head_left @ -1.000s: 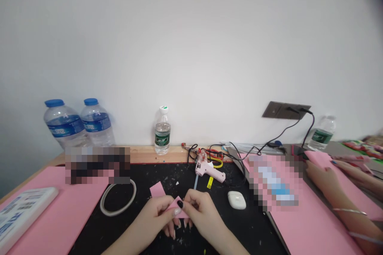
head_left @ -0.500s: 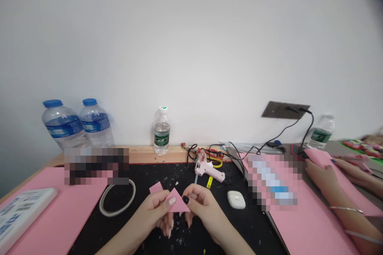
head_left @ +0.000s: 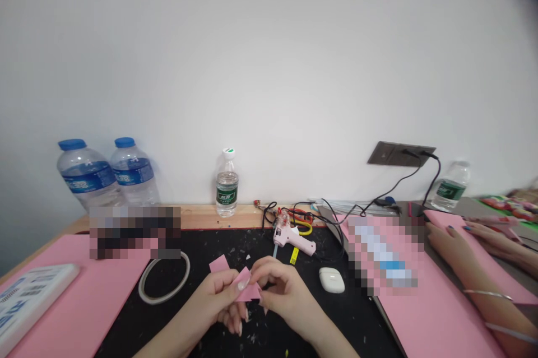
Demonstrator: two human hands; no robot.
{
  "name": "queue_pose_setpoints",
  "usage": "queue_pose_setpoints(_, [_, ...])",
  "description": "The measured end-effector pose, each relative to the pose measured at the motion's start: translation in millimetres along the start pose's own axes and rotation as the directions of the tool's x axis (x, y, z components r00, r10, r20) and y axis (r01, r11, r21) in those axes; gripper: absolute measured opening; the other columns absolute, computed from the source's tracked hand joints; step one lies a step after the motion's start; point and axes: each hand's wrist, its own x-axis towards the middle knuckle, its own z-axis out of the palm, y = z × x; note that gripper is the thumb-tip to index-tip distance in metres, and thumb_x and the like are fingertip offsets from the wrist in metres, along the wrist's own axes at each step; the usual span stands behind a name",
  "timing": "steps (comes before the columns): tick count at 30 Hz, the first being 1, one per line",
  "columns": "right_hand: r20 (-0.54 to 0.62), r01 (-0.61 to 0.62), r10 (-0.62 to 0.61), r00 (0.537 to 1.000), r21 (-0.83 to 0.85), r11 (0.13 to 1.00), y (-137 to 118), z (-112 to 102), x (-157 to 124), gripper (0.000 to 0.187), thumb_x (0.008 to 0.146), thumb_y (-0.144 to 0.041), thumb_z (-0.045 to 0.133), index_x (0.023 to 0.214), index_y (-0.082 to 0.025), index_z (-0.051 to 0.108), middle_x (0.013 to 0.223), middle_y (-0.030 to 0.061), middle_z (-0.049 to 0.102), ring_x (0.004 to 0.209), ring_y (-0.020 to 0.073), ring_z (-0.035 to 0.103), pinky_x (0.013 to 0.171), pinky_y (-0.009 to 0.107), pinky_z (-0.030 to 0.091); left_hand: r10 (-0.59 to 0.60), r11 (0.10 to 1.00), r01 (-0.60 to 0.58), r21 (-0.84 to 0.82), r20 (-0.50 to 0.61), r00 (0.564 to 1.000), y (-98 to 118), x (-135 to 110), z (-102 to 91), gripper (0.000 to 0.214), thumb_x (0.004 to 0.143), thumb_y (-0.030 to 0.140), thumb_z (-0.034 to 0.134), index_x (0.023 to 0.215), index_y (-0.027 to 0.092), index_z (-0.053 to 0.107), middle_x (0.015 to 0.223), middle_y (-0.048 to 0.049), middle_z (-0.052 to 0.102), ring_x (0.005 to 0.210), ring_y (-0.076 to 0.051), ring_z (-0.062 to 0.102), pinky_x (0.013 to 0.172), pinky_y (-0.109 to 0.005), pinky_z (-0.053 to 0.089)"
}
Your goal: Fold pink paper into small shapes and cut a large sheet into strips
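The forearms are angled inward from the lower edge. The left hand is curled, thumb pressed to forefinger in a pinch; the right hand is closed likewise, fingertips set against the left's.

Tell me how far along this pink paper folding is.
Early. Done: one cut pink scrap lies on the black mat. In hand: the left hand and right hand pinch a small pink piece, apparently mid-fold. Remaining: the glue gun lies untouched behind, and the big pink sheet looks uncut.
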Motion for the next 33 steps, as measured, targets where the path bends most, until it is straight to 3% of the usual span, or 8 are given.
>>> queue_pose_setpoints(7, [-0.069, 0.015, -0.023, 0.997, -0.102, 0.995, 1, -3, 1, 0.001, 0.068, -0.017, 0.069, 0.067, -0.018, 0.068, 0.09, 0.0041, 0.054, 0.084, 0.0164, 0.054, 0.066, 0.024, 0.044, -0.05, 0.993, 0.054, 0.106, -0.039, 0.998, 2, -2, -0.3, 0.038, 0.069, 0.05, 0.062, 0.077, 0.012, 0.06, 0.075, -0.0087, 0.072, 0.063, -0.016, 0.068, 0.052, -0.018, 0.048])
queue_pose_setpoints(9, [-0.103, 0.008, -0.02, 0.994, -0.121, 0.993, 4, -2, 1, 0.005, 0.067, -0.018, 0.069, 0.064, -0.017, 0.066, 0.089, 0.0044, 0.054, 0.084, 0.0172, 0.054, 0.067, 0.025, 0.044, -0.04, 0.988, 0.046, 0.149, -0.044, 0.998, 1, -3, -0.5, 0.037, 0.07, 0.049, 0.061, 0.079, 0.013, 0.06, 0.079, -0.0095, 0.072, 0.068, -0.018, 0.069, 0.054, -0.02, 0.049])
queue_pose_setpoints(17, [-0.159, -0.015, -0.014, 0.987, -0.174, 0.985, 8, 0, 2, 0.012, 0.07, -0.015, 0.065, 0.061, -0.015, 0.057, 0.089, 0.0051, 0.055, 0.083, 0.0172, 0.055, 0.062, 0.024, 0.042, 0.035, 0.964, -0.028, 0.266, -0.022, 0.999, -4, 1, -3.4, 0.024, 0.075, 0.036, 0.058, 0.083, 0.013, 0.059, 0.079, -0.0062, 0.071, 0.073, -0.02, 0.069, 0.061, -0.024, 0.052])
queue_pose_setpoints(24, [-0.184, -0.006, -0.038, 0.982, -0.229, 0.973, 9, 3, 3, 0.019, 0.072, -0.018, 0.063, 0.057, -0.015, 0.052, 0.082, 0.0032, 0.054, 0.076, 0.0153, 0.053, 0.063, 0.024, 0.04, 0.021, 0.964, -0.018, 0.265, -0.006, 1.0, -5, -1, -1.8, 0.02, 0.076, 0.033, 0.057, 0.081, 0.013, 0.059, 0.074, -0.0051, 0.07, 0.07, -0.019, 0.069, 0.06, -0.023, 0.052])
queue_pose_setpoints(33, [-0.226, -0.101, 0.085, 0.97, -0.057, 0.993, 18, 1, 3, 0.02, 0.067, -0.02, 0.066, 0.055, -0.015, 0.051, 0.076, 0.0015, 0.055, 0.064, 0.012, 0.049, 0.057, 0.023, 0.037, 0.022, 0.967, -0.02, 0.256, -0.007, 1.0, -9, 1, 0.1, 0.034, 0.076, 0.047, 0.054, 0.082, 0.014, 0.058, 0.082, -0.0062, 0.069, 0.076, -0.022, 0.069, 0.062, -0.025, 0.051])
